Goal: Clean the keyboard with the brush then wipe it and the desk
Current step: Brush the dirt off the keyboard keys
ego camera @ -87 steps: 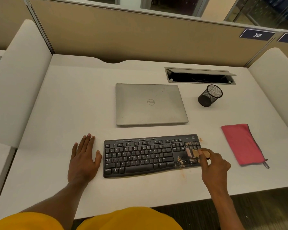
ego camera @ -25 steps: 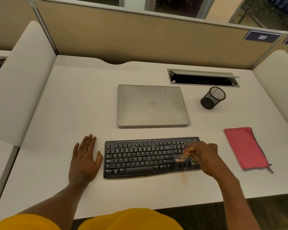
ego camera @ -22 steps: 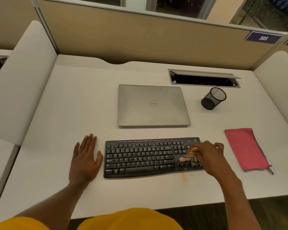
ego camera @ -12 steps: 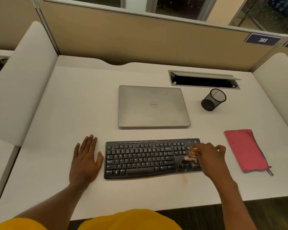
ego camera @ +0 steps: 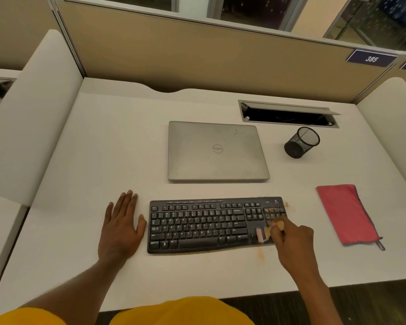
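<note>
A black keyboard [ego camera: 202, 224] lies near the front of the white desk [ego camera: 92, 148]. Brown crumbs sit on its number pad at the right end and on the desk just in front of it. My right hand [ego camera: 293, 240] grips a small wooden-handled brush [ego camera: 265, 233], whose pale bristles touch the keys at the keyboard's lower right. My left hand [ego camera: 121, 227] rests flat on the desk, fingers straight, just left of the keyboard. A red cloth [ego camera: 345, 213] lies folded on the desk to the right.
A closed grey laptop [ego camera: 217, 151] sits behind the keyboard. A black mesh pen cup [ego camera: 301, 143] stands at its right, below an open cable hatch [ego camera: 288, 113]. Padded dividers flank the desk and a beige partition closes the back.
My right hand has swept the brush down and left across the number pad, the bristles now at the keyboard's lower right. My left hand stays flat.
</note>
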A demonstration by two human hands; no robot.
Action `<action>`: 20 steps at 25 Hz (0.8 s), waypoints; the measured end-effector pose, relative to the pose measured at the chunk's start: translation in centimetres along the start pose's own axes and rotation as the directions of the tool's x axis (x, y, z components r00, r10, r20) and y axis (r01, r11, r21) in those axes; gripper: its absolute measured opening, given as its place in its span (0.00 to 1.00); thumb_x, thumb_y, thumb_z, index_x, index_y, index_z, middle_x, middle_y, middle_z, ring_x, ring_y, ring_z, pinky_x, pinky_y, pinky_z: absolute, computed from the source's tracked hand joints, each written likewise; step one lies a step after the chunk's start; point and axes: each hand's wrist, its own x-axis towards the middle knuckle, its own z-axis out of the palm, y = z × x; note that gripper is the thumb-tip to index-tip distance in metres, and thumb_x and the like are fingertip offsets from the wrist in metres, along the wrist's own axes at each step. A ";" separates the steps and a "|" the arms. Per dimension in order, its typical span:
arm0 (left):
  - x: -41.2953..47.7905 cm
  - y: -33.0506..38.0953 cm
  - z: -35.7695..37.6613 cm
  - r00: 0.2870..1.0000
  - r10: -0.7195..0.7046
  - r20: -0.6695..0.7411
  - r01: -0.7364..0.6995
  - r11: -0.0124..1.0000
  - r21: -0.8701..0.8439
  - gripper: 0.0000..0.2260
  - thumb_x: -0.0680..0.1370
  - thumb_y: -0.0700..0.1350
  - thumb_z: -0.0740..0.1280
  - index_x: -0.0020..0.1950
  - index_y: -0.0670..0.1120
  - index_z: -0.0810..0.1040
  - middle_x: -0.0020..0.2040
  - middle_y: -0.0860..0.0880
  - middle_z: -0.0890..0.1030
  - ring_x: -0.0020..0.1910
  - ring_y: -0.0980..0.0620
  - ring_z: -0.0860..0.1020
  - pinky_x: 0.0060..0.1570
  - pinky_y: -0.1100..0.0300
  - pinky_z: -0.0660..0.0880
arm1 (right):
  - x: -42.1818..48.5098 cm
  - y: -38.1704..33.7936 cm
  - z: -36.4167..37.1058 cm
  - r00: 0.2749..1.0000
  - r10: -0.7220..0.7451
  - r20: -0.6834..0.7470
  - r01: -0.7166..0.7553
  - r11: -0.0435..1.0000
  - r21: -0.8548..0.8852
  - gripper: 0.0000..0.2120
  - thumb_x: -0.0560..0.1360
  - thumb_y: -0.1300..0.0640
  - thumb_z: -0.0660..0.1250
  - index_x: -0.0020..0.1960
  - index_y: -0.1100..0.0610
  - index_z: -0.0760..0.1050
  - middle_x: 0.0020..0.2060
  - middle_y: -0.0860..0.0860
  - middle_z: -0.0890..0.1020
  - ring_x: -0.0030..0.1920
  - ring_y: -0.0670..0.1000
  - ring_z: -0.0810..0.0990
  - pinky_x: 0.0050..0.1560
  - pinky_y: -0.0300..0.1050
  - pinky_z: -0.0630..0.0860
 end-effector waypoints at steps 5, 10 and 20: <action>0.1 -0.1 0.1 1.000 0.001 0.008 -0.001 1.000 0.002 0.33 0.83 0.62 0.46 0.87 0.50 0.50 0.87 0.51 0.50 0.85 0.56 0.43 0.84 0.48 0.44 | 0.3 0.5 0.7 0.991 0.073 -0.111 -0.065 0.995 0.080 0.18 0.80 0.43 0.54 0.56 0.51 0.78 0.31 0.45 0.77 0.33 0.53 0.77 0.40 0.58 0.78; 0.0 -0.1 0.1 1.000 0.005 -0.001 -0.005 1.000 0.000 0.33 0.83 0.62 0.46 0.87 0.49 0.51 0.86 0.51 0.50 0.85 0.56 0.44 0.84 0.49 0.44 | -0.6 0.5 0.8 0.996 0.087 -0.027 -0.086 0.996 0.034 0.15 0.81 0.44 0.54 0.58 0.47 0.77 0.33 0.44 0.77 0.40 0.57 0.76 0.42 0.49 0.70; 0.0 -0.2 0.3 1.000 0.008 0.001 -0.008 1.000 0.006 0.33 0.83 0.62 0.45 0.87 0.50 0.51 0.87 0.52 0.50 0.85 0.56 0.44 0.84 0.48 0.46 | -1.0 0.0 0.4 0.989 0.130 -0.069 -0.124 0.989 0.084 0.06 0.82 0.54 0.61 0.49 0.49 0.76 0.33 0.44 0.77 0.39 0.48 0.74 0.57 0.51 0.65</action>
